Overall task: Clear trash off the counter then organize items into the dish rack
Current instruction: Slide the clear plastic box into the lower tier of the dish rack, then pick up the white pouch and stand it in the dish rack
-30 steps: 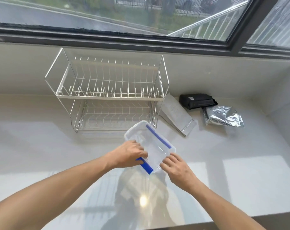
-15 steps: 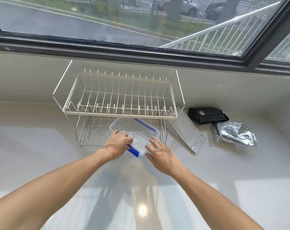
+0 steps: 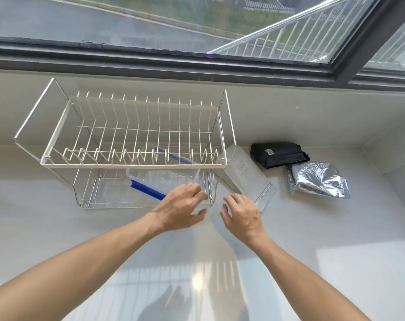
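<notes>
A white two-tier wire dish rack (image 3: 132, 163) stands at the back of the pale counter (image 3: 312, 228). A clear plastic container (image 3: 164, 179) with blue clips lies in its lower tier, angled, partly hidden by the upper tier's wires. My left hand (image 3: 183, 206) is at the rack's front right corner. Its loosely curled fingers are at the container's near edge and its thumb is spread below. My right hand (image 3: 242, 213) hovers just right of the rack, fingers relaxed, holding nothing.
A white flat packet (image 3: 245, 174) leans against the rack's right side. Beside it lie a black pouch (image 3: 278, 154) and a crumpled silver foil bag (image 3: 317, 179). A wall and a window frame run behind the rack.
Both hands carried the container forward from the open counter and slid it into the rack's lower tier. My right hand has come off it and drawn back to the right.
</notes>
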